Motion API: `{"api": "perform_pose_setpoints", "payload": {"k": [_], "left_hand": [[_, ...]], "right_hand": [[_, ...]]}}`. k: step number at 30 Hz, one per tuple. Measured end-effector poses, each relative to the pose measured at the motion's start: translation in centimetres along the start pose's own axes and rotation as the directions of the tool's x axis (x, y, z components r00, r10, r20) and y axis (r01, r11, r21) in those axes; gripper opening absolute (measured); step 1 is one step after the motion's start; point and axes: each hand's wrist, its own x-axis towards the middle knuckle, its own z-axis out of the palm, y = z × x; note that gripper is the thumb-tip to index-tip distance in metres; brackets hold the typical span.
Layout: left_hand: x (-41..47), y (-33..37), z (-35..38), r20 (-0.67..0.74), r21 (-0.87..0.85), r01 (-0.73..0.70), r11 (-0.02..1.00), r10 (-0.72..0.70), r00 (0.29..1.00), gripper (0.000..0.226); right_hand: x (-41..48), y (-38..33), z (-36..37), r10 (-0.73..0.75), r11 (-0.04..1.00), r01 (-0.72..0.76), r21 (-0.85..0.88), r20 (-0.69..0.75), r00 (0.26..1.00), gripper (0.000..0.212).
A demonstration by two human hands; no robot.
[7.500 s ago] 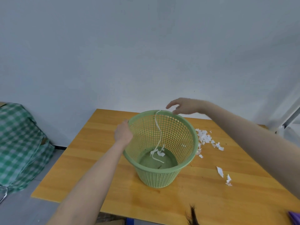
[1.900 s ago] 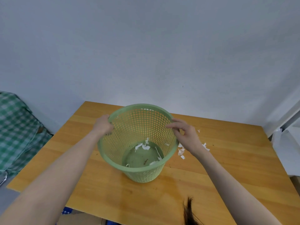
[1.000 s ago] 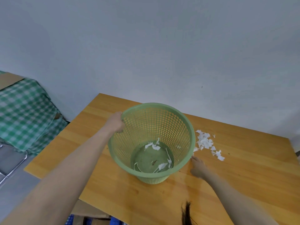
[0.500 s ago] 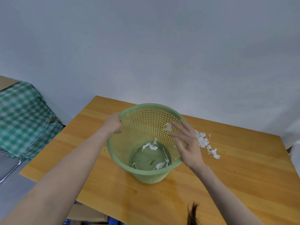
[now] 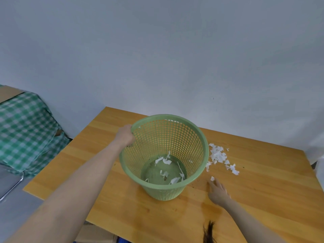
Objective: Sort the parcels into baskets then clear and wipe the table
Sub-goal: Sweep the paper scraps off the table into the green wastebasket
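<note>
A green mesh basket [image 5: 201,137] stands tilted on the wooden table [image 5: 263,199]. My left hand [image 5: 125,135] grips its far left rim. White paper scraps lie on the basket's floor [image 5: 165,162]. A pile of torn white paper scraps [image 5: 218,156] lies on the table just right of the basket. My right hand [image 5: 218,191] rests low on the table to the right of the basket, fingers spread, fingertips touching one small scrap [image 5: 212,178].
A green checked cloth [image 5: 24,134] covers something to the left of the table. A metal chair edge [image 5: 10,188] shows at lower left. The white wall runs behind the table. A strand of dark hair [image 5: 208,232] hangs at the bottom.
My right hand has come down from over the basket's rim to the table beside a small scrap. More scraps lie in the basket than before. My left hand keeps its grip.
</note>
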Motion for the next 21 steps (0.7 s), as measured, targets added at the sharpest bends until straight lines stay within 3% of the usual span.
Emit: {"api": "perform_pose_setpoints", "payload": {"k": [12, 16, 21], "left_hand": [[-0.1, 0.0, -0.1, -0.005, -0.002, -0.022, 1.0, 0.022, 1.0, 0.028], [0.0, -0.1, -0.1, -0.005, -0.016, -0.033, 0.999, 0.033, 0.999, 0.026], [0.0, -0.3, 0.0, -0.016, -0.017, -0.048, 0.999, 0.047, 0.999, 0.027]], "right_hand": [[0.6, -0.8, -1.6, -0.014, 0.981, 0.026, -0.195, 0.063, 0.998, 0.076], [1.1, -1.2, -2.7, -0.037, 0.96, 0.069, -0.272, 0.12, 0.992, 0.069], [0.6, -1.0, -3.3, -0.11, 0.935, 0.133, -0.33, 0.087, 0.99, 0.064]]}}
